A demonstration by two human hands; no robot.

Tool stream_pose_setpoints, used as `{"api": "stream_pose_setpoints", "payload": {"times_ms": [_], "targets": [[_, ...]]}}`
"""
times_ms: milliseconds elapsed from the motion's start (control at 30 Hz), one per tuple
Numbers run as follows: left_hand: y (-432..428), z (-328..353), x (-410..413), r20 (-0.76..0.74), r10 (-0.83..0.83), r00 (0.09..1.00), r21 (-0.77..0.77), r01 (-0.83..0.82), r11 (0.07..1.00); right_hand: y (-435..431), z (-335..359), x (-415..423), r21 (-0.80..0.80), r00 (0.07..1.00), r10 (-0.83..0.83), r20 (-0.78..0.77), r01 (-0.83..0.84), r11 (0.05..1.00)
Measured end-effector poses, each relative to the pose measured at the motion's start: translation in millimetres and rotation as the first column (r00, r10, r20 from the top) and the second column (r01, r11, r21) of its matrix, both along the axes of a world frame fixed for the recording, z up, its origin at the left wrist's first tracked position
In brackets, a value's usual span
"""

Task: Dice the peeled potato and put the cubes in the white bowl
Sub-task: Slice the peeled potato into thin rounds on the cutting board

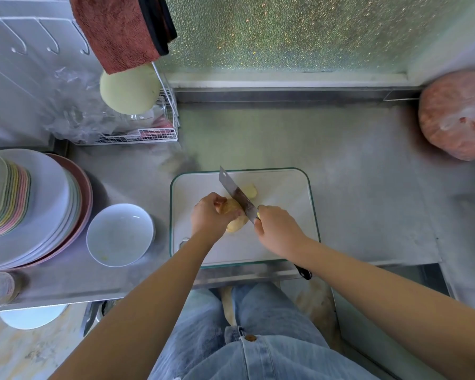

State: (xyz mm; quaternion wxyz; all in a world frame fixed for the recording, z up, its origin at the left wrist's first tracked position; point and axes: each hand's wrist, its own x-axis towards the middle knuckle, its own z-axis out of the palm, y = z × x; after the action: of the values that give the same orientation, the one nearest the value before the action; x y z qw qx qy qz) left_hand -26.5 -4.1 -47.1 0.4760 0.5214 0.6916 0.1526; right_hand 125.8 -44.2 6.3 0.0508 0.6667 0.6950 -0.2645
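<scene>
L hand (207, 215) grips potato (235, 224), half hiding it; R hand (276, 229) grips knife (237, 194), seemingly mid-cut

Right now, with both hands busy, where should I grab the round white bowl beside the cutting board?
Pinch the round white bowl at its right rim, coming from the glass cutting board side: it stands upright, mouth open, and the stacked plates sit close on its left.

A kitchen: steel counter (340, 149), stacked plates (39, 209), cutting board (285, 193).
</scene>
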Motion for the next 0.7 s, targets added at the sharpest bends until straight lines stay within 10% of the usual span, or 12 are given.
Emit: {"api": "stream_pose_setpoints", "payload": {"times_ms": [700], "targets": [[-1.3,10.0,-19.8,-0.247,-0.169,0.954,0.133,0.207,0.969,-15.1,9.5,-4.1,-0.077,0.994,0.098,-0.052,-0.102,0.992]]}}
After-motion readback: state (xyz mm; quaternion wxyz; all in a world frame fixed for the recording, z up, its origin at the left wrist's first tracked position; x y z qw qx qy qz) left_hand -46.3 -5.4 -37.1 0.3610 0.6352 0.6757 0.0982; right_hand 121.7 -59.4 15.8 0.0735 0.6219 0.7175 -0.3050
